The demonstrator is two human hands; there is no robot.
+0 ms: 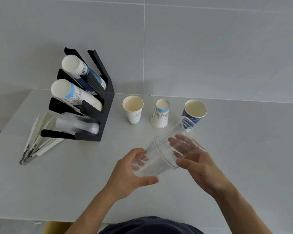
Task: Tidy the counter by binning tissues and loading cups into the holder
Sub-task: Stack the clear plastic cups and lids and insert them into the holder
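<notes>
- The desk (66, 183) is a pale grey slab; its near edge runs along the bottom of the view, its left edge slants up toward the back, and it meets a grey tiled wall (193, 48) behind.
- Bare desk lies in front of the black cup holder (107, 105) and on the far right, past the blue paper cup (194, 114).
- The holder stands at the back left, near the wall, with three slanted rows: two stacks of paper cups above, a stack of clear cups (78, 124) in the lowest row.
- White tongs (39, 137) lie just left of the holder, their tips partly under its lowest arm.
- Three paper cups stand apart in a row behind the hands: a white cup (134, 110) upright, a white-and-blue cup (161, 115) upside down, and the blue one upright.
- Two clear plastic cups are held above the middle of the desk, tilted, one partly nested in the other.
- The left hand (134, 173) grips the lower clear cup (156, 163), fingers curled round its far side and thumb on the near side.
- The right hand (196, 159) holds the upper clear cup (184, 132), fingers spread behind its wall and thumb at the lower cup's rim.
- Both cups are transparent, with ridged rims; the fingers show through them.
</notes>
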